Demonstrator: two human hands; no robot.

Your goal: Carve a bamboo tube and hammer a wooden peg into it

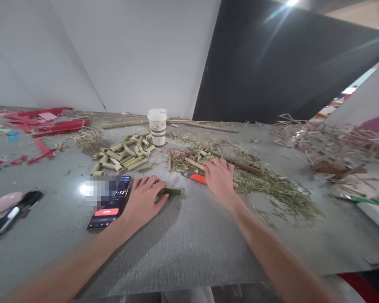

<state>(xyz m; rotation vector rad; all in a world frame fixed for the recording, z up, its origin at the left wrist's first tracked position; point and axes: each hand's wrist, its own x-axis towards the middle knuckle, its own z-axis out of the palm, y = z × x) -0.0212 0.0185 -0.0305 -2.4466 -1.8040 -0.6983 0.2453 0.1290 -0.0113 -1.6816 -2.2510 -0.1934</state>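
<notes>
Left hand (144, 198) pinches a short green bamboo piece (171, 191); right hand (219, 179), at 2 o'clock, fingers curled on an orange-handled tool (198, 178).

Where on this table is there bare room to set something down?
Bare: the near table between the forearms, below the left hand and right hand; also left of the phone. Crowded: bamboo pieces by the cup, shavings on the right, red strips far left.
</notes>
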